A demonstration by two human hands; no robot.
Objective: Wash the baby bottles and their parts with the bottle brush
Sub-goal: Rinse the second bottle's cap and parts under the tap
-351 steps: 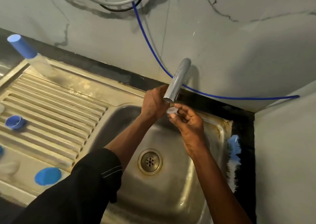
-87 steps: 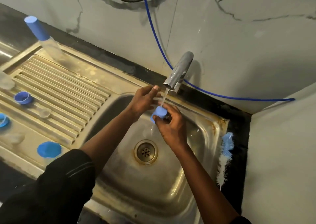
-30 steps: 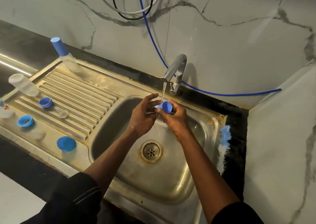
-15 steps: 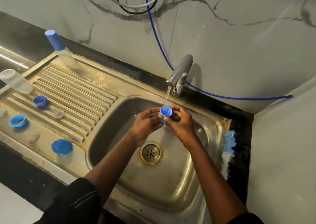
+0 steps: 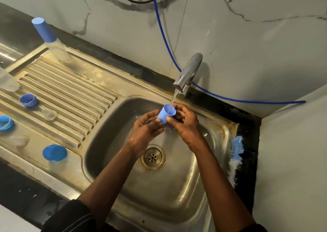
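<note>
Cap (image 5: 166,114), sideways a second ago, now sits mouth-up under running tap (image 5: 188,72), left hand (image 5: 146,127) and right hand (image 5: 185,123) pinching it; inside apparently rinsing, brush (image 5: 236,154) idle.

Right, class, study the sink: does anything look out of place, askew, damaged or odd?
The brush lies unused on the sink's right rim, while the left hand and right hand hold the cap under the running tap. Brown staining marks the rim near the brush. Nothing looks spilled or broken.
</note>
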